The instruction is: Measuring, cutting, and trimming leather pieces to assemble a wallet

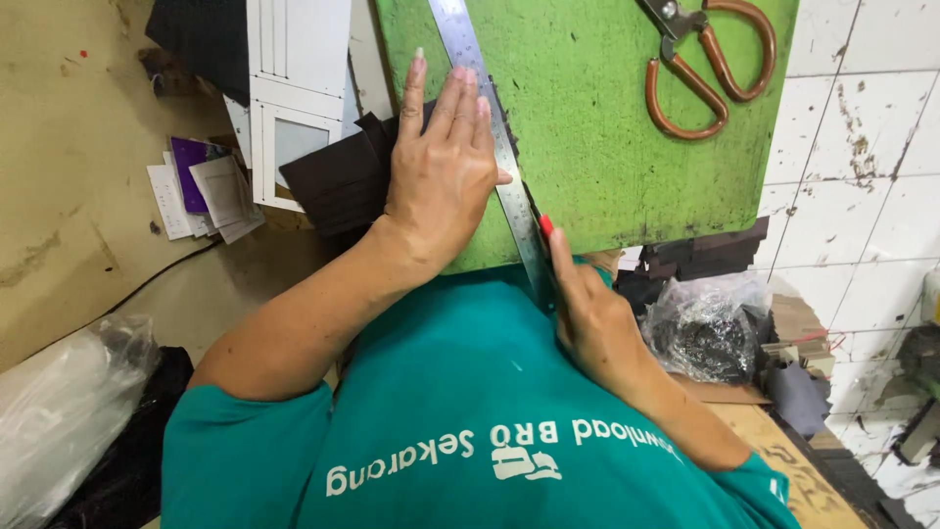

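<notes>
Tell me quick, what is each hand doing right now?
Left hand: flat, pressing the steel ruler down.
Right hand: closed on a red-tipped cutter.

steel ruler lies flat on the green cutting board, running on a slant from the board's far edge down to the near edge. under it sits a dark brown piece of leather, stacked or folded, hanging off the board's left side. a red-tipped knife sits tight against the ruler's right edge near the bottom; blade's mostly hidden, so can't really tell its shape.
</notes>
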